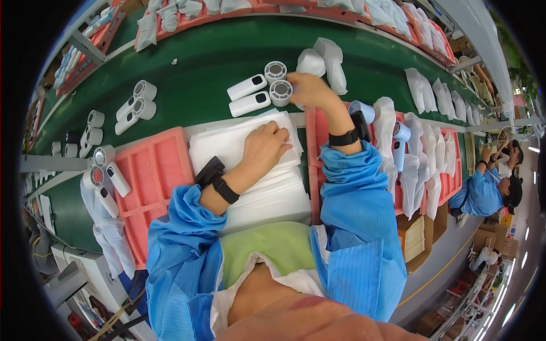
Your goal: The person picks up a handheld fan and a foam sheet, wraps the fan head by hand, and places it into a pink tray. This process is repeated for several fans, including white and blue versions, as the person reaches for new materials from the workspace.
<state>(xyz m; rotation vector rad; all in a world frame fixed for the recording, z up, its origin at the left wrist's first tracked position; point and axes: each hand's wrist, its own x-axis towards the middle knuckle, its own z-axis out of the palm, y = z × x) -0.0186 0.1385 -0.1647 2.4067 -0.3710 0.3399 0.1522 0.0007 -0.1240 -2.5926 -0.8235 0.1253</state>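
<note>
Head view: white handheld fan, round grille.

Bright, even overhead light throughout; soft, short shadows only. Faint sheen across the green conveyor belt at the far side. Sharp at centre, softer toward the rim. Strong fisheye bending of straight edges, black corners around. Glowing ceiling lamps at the right, slightly blown out.

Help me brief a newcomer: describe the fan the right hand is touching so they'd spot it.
Find the green belt. Near its middle, two white fans lie side by side. It is the nearer fan, round head under the right hand; the farther fan is untouched.
</note>
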